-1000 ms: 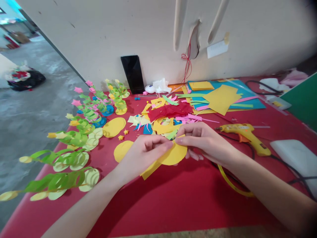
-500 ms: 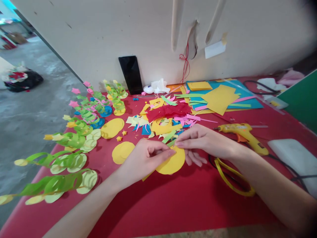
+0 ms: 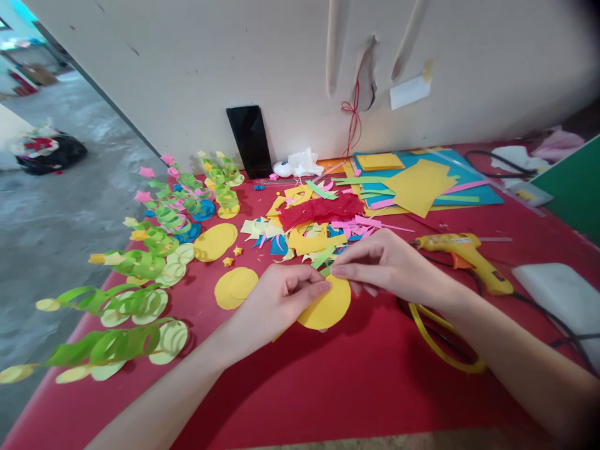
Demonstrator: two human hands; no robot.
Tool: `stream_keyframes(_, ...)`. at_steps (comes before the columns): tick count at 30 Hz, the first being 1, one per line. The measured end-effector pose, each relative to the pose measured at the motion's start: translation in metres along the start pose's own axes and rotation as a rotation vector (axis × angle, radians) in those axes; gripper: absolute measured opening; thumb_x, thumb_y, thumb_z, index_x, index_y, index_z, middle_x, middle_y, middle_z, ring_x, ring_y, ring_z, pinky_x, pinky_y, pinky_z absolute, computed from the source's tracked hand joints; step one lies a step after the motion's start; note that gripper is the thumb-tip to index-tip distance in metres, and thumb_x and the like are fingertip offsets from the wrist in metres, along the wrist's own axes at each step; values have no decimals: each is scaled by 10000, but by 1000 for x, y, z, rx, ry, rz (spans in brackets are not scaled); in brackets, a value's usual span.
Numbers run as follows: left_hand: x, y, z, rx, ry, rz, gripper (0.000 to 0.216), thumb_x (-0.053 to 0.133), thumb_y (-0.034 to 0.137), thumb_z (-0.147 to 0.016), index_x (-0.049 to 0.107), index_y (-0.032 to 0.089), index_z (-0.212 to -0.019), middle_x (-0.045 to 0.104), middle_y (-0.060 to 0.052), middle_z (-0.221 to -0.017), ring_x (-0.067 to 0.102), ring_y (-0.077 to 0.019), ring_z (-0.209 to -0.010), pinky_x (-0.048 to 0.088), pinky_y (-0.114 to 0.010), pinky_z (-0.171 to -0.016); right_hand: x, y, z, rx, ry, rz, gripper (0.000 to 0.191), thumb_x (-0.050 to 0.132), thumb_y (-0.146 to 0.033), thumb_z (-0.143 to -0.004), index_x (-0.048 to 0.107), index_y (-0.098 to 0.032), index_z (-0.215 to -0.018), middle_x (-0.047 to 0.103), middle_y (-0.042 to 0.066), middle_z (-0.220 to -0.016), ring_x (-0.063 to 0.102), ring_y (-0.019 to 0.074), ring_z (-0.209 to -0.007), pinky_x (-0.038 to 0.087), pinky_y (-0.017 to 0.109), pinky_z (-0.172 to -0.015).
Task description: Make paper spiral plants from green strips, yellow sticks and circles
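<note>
A yellow paper circle is held between my two hands, above the red tabletop. My left hand has thumb and fingers closed on its left side. At the upper edge my right hand pinches the paper with thumb and forefinger; its other fingers are partly hidden. Another piece of yellow paper pokes out under my left hand. To the left lie overlapping yellow circles and two small yellow paper stars. Coloured paper scraps are heaped just beyond my hands.
Green paper spirals on round bases line the left side. A black phone leans on the wall. On the right are a yellow glue gun, a roll of yellow tape and a white block. Paper sheets lie behind.
The lower fingers of my right hand, spread out below it before, have drawn up towards the circle. My left hand keeps its hold. The whole view has shifted slightly.
</note>
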State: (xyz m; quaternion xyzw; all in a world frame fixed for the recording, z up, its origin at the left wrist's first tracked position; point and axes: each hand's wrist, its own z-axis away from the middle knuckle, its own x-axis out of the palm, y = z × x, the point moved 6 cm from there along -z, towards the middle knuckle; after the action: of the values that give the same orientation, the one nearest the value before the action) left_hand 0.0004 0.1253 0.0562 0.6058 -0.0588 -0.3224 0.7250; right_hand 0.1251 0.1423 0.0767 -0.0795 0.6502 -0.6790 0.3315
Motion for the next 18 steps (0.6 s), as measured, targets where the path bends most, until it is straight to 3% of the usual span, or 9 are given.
stream_keyframes(7, 7, 4, 4, -56, -93, 143, 222, 461, 352, -826, 522, 168, -718, 613, 10, -621, 595, -95, -554, 404, -161, -525, -13, 1, 0, -5, 33, -47, 202, 571, -300, -754, 660, -128, -696, 504, -31, -443, 404, 34, -342, 308, 171, -348)
stream_keyframes(11, 3, -1, 6, -82, -6, 93, 226, 453, 382, -824, 505, 179, -738, 450, 75, -449, 421, -39, -307, 296, -135, -350, -16, 0, -2, -44, 65, -35, 226, 568, -334, -758, 647, -127, -712, 491, -38, -449, 380, 28, -359, 300, 172, -362)
stream_keyframes(16, -8, -1, 6, -65, 159, 87, 223, 481, 410, -801, 520, 191, -788, 343, 89, -430, 298, -25, -278, 184, -139, -295, -22, 1, -5, -106, 110, 0, 302, 416, -376, -847, 611, -151, -797, 531, -23, -529, 424, 44, -407, 353, 178, -419)
stream_keyframes(18, -11, 0, 4, -56, 190, 81, 218, 476, 407, -806, 521, 194, -794, 313, 92, -425, 282, -18, -272, 165, -136, -295, -26, 1, -8, -179, 205, 149, 250, 446, -349, -833, 621, -170, -845, 602, 13, -685, 536, 89, -584, 433, 214, -555)
